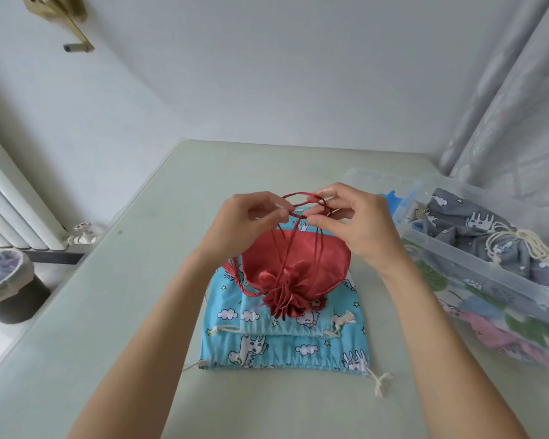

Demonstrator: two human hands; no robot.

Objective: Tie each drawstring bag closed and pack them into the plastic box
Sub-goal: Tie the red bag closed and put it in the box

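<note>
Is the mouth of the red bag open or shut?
Shut: the red bag mouth is gathered into ruffles, cords pinched by both hands.

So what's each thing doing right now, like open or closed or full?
Red bag: cinched shut, cords being tied.
Left hand: pinches the red cord.
Right hand: pinches the red cord.
Two blue bags: flat, not yet tied.
Plastic box: lid off, grey bags inside.

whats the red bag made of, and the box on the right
Red bag: seemingly satin-like woven cloth, going by its soft sheen and gathered, ruffled mouth. Box: clear, slightly frosted plastic, since the bags inside show through its wall.
</note>
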